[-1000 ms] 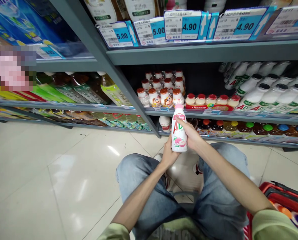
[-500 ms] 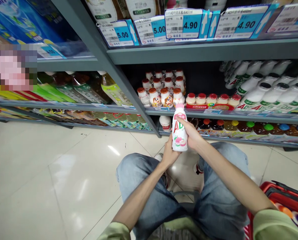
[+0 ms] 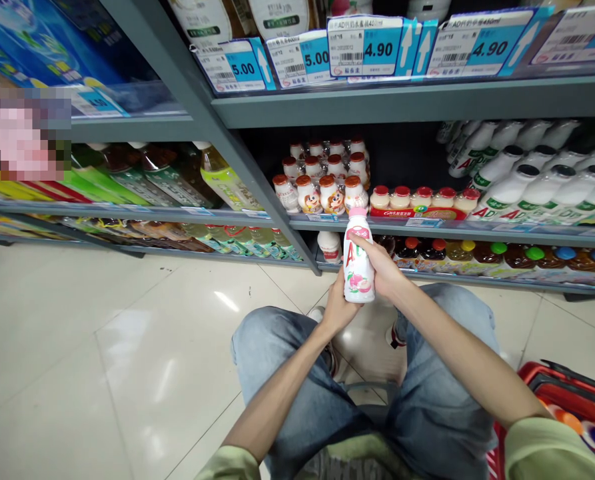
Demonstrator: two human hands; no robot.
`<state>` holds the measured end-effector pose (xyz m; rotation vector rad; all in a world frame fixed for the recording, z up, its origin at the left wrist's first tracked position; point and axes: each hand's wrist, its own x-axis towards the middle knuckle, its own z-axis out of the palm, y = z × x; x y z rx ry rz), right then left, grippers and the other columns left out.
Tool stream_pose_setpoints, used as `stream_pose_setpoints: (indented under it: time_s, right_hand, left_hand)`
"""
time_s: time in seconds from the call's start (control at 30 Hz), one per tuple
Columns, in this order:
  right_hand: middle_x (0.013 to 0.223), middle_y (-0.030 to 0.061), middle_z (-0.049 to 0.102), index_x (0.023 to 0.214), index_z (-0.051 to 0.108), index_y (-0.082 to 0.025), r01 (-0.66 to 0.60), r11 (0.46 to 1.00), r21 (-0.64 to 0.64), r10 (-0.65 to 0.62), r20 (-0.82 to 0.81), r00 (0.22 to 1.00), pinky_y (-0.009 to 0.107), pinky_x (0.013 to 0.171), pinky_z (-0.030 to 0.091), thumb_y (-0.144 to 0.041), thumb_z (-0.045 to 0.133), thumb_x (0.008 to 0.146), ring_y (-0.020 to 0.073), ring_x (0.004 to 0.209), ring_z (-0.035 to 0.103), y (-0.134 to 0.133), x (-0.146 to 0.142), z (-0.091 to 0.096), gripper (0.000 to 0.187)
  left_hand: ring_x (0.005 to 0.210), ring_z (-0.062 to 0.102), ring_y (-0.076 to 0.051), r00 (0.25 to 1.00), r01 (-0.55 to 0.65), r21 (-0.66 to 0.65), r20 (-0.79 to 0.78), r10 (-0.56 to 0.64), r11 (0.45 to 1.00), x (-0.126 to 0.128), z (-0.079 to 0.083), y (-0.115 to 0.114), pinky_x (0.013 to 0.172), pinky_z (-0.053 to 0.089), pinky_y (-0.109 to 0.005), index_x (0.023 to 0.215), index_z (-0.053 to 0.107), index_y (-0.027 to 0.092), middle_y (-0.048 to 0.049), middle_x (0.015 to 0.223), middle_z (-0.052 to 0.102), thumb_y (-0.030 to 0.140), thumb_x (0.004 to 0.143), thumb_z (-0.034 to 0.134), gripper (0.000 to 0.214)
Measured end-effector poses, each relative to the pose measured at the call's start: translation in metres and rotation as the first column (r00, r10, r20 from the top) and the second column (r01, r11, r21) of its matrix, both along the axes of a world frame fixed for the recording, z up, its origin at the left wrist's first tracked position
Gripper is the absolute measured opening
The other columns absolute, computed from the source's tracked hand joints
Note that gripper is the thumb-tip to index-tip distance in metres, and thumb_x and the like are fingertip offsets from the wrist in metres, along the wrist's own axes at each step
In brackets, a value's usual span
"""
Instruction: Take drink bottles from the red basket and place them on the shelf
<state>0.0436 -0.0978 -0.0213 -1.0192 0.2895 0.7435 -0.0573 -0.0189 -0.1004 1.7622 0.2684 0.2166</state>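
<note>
A white milk drink bottle with a pink cap and a peach picture is held upright in front of the shelves, label facing me. My left hand is closed around its lower left side, the fingers mostly hidden behind it. From the right, my right hand grips the bottle, its thumb or a finger lying across the label. Just beyond the cap, small bottles with red-orange caps stand in packs on the shelf.
Red-capped small bottles and white black-capped bottles fill the shelf to the right. Dark drink bottles line the bottom shelf. Price tags hang along the upper shelf edge. A red basket with items stands at my right.
A digit of my right hand has shifted slightly over the label, covering more of the letters. The bottle stays in nearly the same place in both hands.
</note>
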Motion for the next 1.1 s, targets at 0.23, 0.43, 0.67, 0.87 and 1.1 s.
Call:
stream_pose_setpoints:
  time_s: [0.23, 0.43, 0.67, 0.87, 1.1]
  right_hand:
    - [0.068, -0.0004, 0.070, 0.090, 0.065, -0.020, -0.004, 1.000, -0.001, 0.004, 0.007, 1.000, 0.026, 0.053, 0.053, -0.033, 0.089, 0.072, 0.0150, 0.056, 0.063, 0.000, 0.000, -0.001, 0.032]
    - [0.065, -0.0003, 0.069, 0.089, 0.064, -0.020, -0.020, 1.000, -0.019, 0.020, 0.003, 1.000, 0.026, 0.052, 0.053, -0.034, 0.086, 0.074, 0.0150, 0.054, 0.062, -0.001, 0.003, -0.004, 0.029]
    - [0.066, 0.0004, 0.069, 0.088, 0.065, -0.020, -0.038, 0.999, -0.026, 0.038, -0.002, 0.999, 0.027, 0.051, 0.053, -0.037, 0.086, 0.072, 0.0157, 0.053, 0.062, -0.002, 0.004, -0.003, 0.031]
    - [0.066, 0.0045, 0.070, 0.084, 0.066, -0.019, -0.058, 0.998, 0.003, 0.058, -0.064, 0.996, 0.029, 0.055, 0.057, -0.054, 0.076, 0.081, 0.0183, 0.057, 0.066, -0.003, 0.003, 0.008, 0.037]
    - [0.064, 0.0040, 0.069, 0.083, 0.067, -0.019, 0.002, 0.999, 0.053, 0.004, -0.096, 0.995, 0.028, 0.054, 0.057, -0.066, 0.065, 0.086, 0.0169, 0.054, 0.063, -0.002, 0.004, 0.013, 0.047]
  left_hand:
    - [0.069, 0.059, -0.014, 1.000, 0.003, 0.005, 0.004, -0.003, 1.000, 0.000, -0.001, 0.000, 0.066, 0.051, -0.026, 0.135, 0.054, 0.018, 0.0011, 0.089, 0.071, 0.015, 0.062, 0.065, 0.074]
    - [0.072, 0.059, -0.015, 0.999, 0.013, -0.015, 0.037, -0.013, 1.000, -0.001, -0.003, 0.000, 0.068, 0.049, -0.027, 0.135, 0.054, 0.019, 0.0010, 0.092, 0.071, 0.015, 0.061, 0.065, 0.075]
    - [0.074, 0.059, -0.016, 0.995, 0.073, -0.065, 0.074, -0.068, 0.995, -0.002, 0.003, -0.002, 0.068, 0.050, -0.028, 0.138, 0.051, 0.020, -0.0007, 0.095, 0.071, 0.019, 0.064, 0.066, 0.075]
    - [0.073, 0.061, -0.016, 0.994, 0.069, -0.040, 0.086, -0.065, 0.997, -0.004, 0.004, -0.001, 0.066, 0.051, -0.027, 0.144, 0.045, 0.018, -0.0010, 0.094, 0.072, 0.022, 0.065, 0.070, 0.083]
    - [0.091, 0.066, -0.022, 0.996, 0.028, -0.078, 0.089, -0.021, 0.997, -0.001, 0.003, 0.000, 0.079, 0.055, -0.032, 0.142, 0.048, 0.017, -0.0040, 0.106, 0.073, 0.028, 0.066, 0.073, 0.081]
